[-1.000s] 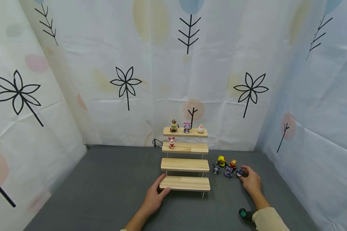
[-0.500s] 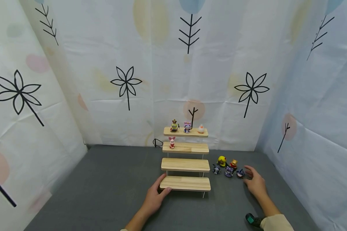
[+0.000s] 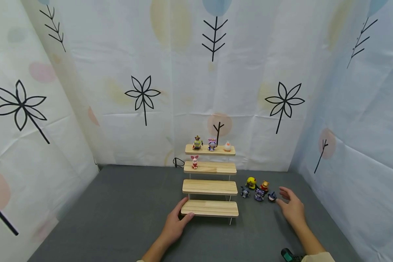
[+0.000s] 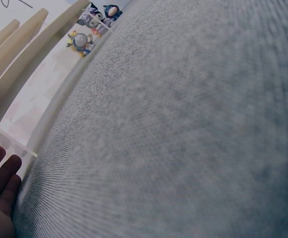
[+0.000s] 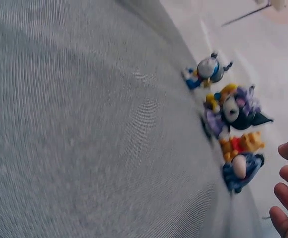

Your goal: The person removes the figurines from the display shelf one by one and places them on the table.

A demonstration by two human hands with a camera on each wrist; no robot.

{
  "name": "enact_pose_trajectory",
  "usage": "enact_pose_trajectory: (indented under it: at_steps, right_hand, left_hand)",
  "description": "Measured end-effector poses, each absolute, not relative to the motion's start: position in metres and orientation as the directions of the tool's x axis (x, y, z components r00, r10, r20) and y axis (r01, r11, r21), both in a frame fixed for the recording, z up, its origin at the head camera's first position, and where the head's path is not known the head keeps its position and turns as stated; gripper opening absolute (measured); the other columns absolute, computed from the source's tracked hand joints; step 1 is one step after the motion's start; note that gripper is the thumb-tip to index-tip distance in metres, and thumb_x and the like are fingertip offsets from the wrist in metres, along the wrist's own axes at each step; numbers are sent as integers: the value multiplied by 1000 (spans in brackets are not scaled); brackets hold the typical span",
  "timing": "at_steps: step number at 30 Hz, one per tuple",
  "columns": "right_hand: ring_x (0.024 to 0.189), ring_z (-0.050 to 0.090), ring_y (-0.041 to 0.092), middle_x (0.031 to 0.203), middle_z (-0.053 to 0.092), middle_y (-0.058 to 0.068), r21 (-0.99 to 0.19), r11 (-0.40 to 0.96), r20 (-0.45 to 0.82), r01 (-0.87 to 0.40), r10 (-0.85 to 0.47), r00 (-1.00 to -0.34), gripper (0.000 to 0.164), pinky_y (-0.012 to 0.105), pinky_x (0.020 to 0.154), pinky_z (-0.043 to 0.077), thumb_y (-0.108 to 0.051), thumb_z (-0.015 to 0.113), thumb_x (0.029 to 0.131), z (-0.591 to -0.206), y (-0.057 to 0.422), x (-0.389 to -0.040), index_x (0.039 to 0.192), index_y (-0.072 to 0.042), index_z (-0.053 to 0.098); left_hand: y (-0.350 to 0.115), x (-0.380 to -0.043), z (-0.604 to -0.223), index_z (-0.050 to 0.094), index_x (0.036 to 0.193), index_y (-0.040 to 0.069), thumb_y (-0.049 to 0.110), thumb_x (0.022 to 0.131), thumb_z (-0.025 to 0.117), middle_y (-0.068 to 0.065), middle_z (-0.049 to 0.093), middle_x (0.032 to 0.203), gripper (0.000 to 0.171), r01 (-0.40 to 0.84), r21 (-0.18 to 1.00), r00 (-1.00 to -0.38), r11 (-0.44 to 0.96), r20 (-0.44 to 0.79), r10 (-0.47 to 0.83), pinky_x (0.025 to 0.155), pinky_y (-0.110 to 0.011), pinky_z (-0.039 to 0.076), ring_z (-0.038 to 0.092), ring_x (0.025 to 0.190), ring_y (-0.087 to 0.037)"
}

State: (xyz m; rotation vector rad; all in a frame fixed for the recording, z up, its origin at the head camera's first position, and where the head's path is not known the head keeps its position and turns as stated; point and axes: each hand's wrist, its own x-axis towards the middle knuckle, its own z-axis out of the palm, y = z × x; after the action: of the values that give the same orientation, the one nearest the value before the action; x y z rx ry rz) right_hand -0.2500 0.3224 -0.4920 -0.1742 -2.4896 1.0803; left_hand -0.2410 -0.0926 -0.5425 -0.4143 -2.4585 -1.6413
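A tiered display stand (image 3: 209,208) with pale wooden shelves stands in the middle of the table. My left hand (image 3: 173,226) holds the left end of its lowest shelf, thumb at the front edge and index finger at the rear corner. In the left wrist view, the other fingers (image 4: 4,176) lie below, by a clear support. My right hand (image 3: 292,208) hovers at the right, fingers spread and holding nothing, just beside a blue donkey figurine (image 3: 272,197). Close to that stand a Pooh-bear figurine (image 3: 264,185), a purple-and-black figurine (image 5: 239,111), a grey-blue figurine (image 3: 245,192) and a yellow one (image 3: 250,182).
The top shelf bears a crowned figurine (image 3: 197,143), a purple-hooded figurine (image 3: 211,145) and a white round one (image 3: 227,146). A pink piglet figurine (image 3: 194,162) occupies the second shelf's left end. Near my right sleeve lies a black device (image 3: 289,255); a dark cable loop (image 3: 178,162) sits behind.
My right hand has let go of the blue donkey figurine and drawn back to the right, leaving it standing among the others. The left hand keeps its place on the shelf.
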Motion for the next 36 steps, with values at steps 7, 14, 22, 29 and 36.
enact_pose_trajectory:
  at_steps: [7,14,22,29,36]
  right_hand:
    - [110,58,36,120,63,22,-707,695,427,-130,273,-862,40,41,86,45,-3,66,91,-477,307,-245,130,-2,56]
    - [102,63,33,117,66,18,-722,662,466,-199,254,-848,34,10,75,40,-6,65,93,-456,282,-240,126,-2,59]
    - [95,63,19,112,68,14,-723,615,530,-313,205,-823,30,6,76,40,-2,66,92,-440,258,-241,122,-2,63]
    - [89,63,12,110,69,10,-689,611,577,-391,135,-805,29,14,71,45,-2,67,90,-431,241,-250,119,-5,65]
    - [88,65,24,107,70,11,-626,610,635,-486,38,-771,28,30,70,51,-1,68,89,-420,217,-264,116,-3,66]
  left_hand:
    - [-93,-241,-542,46,144,12,41,91,67,-15,50,141,64,292,893,-956,343,263,132,104,-56,32,46,129,-33]
    - [-93,-240,-542,46,144,12,38,91,67,-15,51,140,63,313,884,-950,348,283,136,103,-56,34,47,128,-32]
    - [-93,-238,-539,46,144,11,35,92,67,-16,51,140,61,329,884,-944,332,297,145,102,-57,34,47,128,-33]
    - [-92,-239,-540,46,144,12,37,92,67,-15,51,140,62,319,887,-947,335,286,146,103,-56,34,47,128,-33]
    - [-93,-240,-540,45,144,11,37,91,68,-16,49,142,64,306,892,-951,331,273,144,104,-58,32,45,129,-35]
